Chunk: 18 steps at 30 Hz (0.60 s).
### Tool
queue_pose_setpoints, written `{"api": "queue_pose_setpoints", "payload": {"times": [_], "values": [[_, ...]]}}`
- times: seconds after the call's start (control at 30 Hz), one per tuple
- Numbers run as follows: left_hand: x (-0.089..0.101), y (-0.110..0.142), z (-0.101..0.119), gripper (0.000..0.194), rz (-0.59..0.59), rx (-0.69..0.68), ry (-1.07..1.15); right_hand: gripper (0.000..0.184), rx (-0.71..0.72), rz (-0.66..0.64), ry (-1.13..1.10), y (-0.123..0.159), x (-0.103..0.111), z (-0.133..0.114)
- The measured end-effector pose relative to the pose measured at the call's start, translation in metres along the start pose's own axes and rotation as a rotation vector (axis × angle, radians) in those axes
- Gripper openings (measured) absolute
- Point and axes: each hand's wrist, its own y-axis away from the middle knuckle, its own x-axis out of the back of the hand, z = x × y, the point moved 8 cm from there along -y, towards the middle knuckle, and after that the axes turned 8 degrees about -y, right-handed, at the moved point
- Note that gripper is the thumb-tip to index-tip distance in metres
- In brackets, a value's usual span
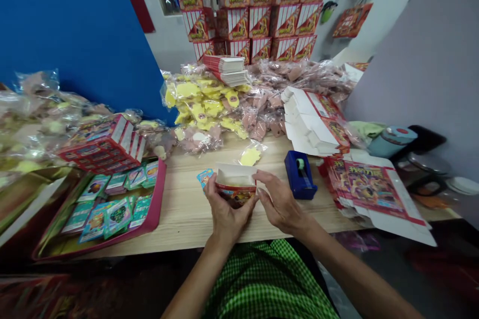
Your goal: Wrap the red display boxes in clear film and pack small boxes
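A small red printed box [236, 193] with an open top and a raised white flap sits in front of me. My left hand [228, 209] wraps round its left side and front, thumb stretched along the front. At the box's right edge, my right hand [279, 202] grips the side flap between fingers and thumb. The white inside of the box shows; its bottom is hidden. Blue picture cards [204, 177] lie just behind my left fingers. A bagged yellow piece [250, 155] rests behind the box, and a blue tape dispenser [300, 175] stands right of my right hand.
A pink-rimmed tray [159, 199] of green cards is at the left, with red boxes [105, 144] at its back edge. Bagged yellow pieces [204, 99] and pinkish ones pile up behind. Flat cartons [374, 187] and a light-blue bottle [392, 140] are at the right; stacked boxes [262, 20] stand behind.
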Motion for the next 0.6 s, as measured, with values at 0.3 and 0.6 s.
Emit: {"api": "queue_pose_setpoints", "payload": {"times": [0.3, 0.6], "values": [[0.027, -0.021, -0.02, 0.025, -0.011, 0.331, 0.562, 0.032, -0.032, -0.029, -0.173, -0.018, -0.004, 0.013], [0.03, -0.009, 0.001, 0.02, -0.13, 0.058, 0.641, 0.018, 0.116, -0.187, -0.124, -0.013, 0.001, -0.016]]}}
